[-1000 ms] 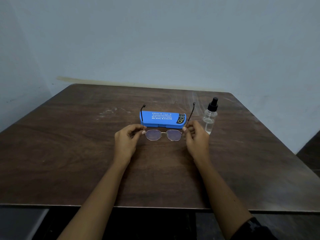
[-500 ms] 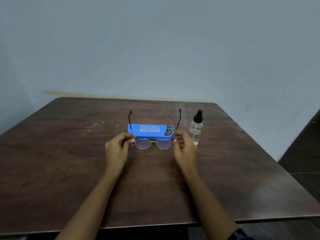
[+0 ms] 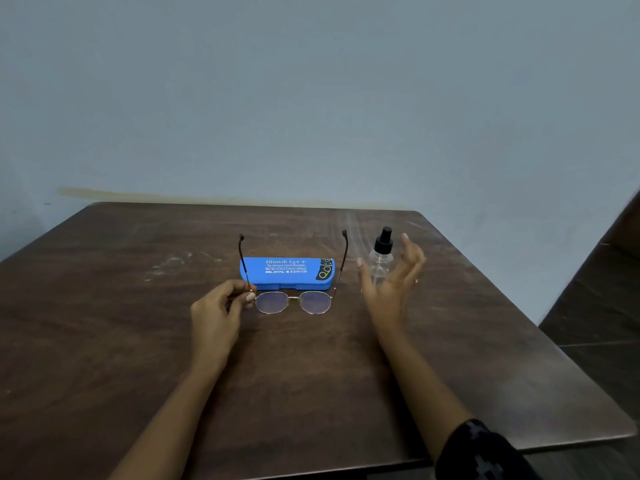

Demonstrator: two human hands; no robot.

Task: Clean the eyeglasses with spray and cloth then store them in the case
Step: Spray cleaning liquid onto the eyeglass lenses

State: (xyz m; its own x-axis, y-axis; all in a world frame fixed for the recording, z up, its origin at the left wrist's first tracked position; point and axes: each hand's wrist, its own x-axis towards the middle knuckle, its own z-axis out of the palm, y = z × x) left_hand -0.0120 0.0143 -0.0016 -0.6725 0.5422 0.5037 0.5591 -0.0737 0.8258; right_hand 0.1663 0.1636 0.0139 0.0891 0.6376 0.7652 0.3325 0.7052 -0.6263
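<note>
On the brown bench (image 3: 138, 341), the left hand (image 3: 218, 313) is holding the glasses (image 3: 273, 302), its fingers (image 3: 242, 299) pinching the frame's left hinge, just in front of the closed blue case (image 3: 284, 273). The right hand (image 3: 391, 289) is hovering with fingers (image 3: 410, 251) spread wide around the spray bottle (image 3: 379, 261); whether they are touching it is unclear.
</note>
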